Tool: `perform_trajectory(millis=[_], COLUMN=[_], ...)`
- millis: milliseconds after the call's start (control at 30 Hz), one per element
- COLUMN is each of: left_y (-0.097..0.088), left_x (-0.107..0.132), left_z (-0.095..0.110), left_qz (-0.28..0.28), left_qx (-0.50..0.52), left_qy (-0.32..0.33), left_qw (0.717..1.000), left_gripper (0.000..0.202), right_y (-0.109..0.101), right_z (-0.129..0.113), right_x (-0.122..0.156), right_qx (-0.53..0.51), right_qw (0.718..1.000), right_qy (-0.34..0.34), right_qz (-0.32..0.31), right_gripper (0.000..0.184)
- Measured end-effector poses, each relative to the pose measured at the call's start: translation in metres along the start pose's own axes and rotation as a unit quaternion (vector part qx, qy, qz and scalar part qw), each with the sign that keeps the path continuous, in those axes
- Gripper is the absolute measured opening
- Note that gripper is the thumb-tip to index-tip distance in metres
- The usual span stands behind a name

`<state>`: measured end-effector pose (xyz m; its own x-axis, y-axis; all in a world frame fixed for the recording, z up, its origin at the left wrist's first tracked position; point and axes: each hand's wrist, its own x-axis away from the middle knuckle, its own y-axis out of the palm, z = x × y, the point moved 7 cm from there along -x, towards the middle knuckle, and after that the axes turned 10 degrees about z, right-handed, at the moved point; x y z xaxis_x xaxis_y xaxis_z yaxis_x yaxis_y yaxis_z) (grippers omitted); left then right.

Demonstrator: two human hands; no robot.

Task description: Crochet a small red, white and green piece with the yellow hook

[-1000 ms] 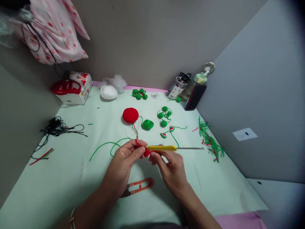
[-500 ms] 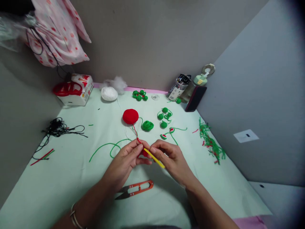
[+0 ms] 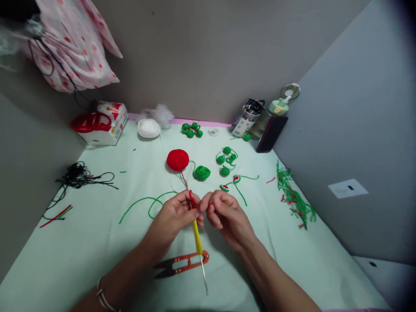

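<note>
My left hand (image 3: 180, 214) is closed, its thumb and fingers pinching a crochet hook (image 3: 197, 237) and red yarn (image 3: 191, 198). The hook's yellow handle points down, and its bare metal end reaches over the thread snips (image 3: 182, 265). My right hand (image 3: 227, 214) is closed just beside the left, fingertips pinched on a bit of red yarn. How the yarn sits around the hook is partly hidden by the fingers. A strand runs up to the red yarn ball (image 3: 177, 160). The orange-handled snips lie flat below my hands.
Beyond my hands are a green yarn ball (image 3: 202, 173), small green crocheted balls (image 3: 225, 171) and a white yarn ball (image 3: 149, 128). Green and red scraps (image 3: 294, 195) lie right, black cords (image 3: 78, 175) left. A phone (image 3: 272, 133), pen cup (image 3: 246, 121) and box (image 3: 112, 123) stand at the back.
The hook has swung from slanting toward my right hand to pointing down from my left. My right hand has let go of it and now pinches red yarn.
</note>
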<state>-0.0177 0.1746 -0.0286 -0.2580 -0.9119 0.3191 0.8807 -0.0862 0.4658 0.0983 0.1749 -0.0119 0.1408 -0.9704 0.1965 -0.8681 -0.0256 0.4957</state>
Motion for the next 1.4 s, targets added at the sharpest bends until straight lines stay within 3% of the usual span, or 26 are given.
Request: perform_trajectory(millis=[133,367,567,833,1067,1167,1267,1333,1400], left_y=[-0.001,-0.015,-0.011,-0.008,-0.014,-0.019,-0.022,-0.024,-0.026], left_x=[0.002,-0.003,-0.004,-0.001,0.000,-0.001,0.000,0.002,0.002], left_z=[-0.003,-0.012,-0.016,-0.011,-0.015,-0.016,-0.013,-0.010,-0.007], left_qz=[-0.009,-0.009,-0.021,0.038,0.018,0.031,0.054,0.066,0.074], left_qx=[-0.025,-0.054,-0.068,-0.168,-0.185,-0.185,-0.195,-0.201,-0.200], left_qy=[-0.013,-0.013,-0.002,0.047,0.041,0.050,0.061,0.067,0.073], left_qw=[1.000,0.998,0.997,0.984,0.982,0.981,0.977,0.975,0.974], left_gripper=[0.020,0.016,0.016,0.015,0.004,0.009,0.007,0.008,0.012], right_y=[0.004,-0.010,-0.003,-0.004,-0.014,-0.015,-0.016,-0.014,-0.006], right_z=[0.001,0.000,0.018,0.023,0.021,0.016,0.002,-0.009,-0.016], right_x=[0.002,-0.001,-0.002,-0.001,-0.001,-0.001,0.000,0.005,0.014], right_qx=[-0.061,-0.035,-0.013,0.046,0.056,0.101,0.207,0.286,0.369], right_qw=[0.997,0.998,0.995,0.995,0.995,0.993,0.970,0.932,0.875], right_qy=[0.053,0.060,0.101,0.069,0.066,0.017,-0.103,-0.205,-0.302], right_qz=[-0.016,0.002,-0.017,0.049,0.054,0.055,0.075,0.091,0.087], right_gripper=[0.036,0.035,0.037,0.043,0.041,0.037,0.030,0.025,0.021])
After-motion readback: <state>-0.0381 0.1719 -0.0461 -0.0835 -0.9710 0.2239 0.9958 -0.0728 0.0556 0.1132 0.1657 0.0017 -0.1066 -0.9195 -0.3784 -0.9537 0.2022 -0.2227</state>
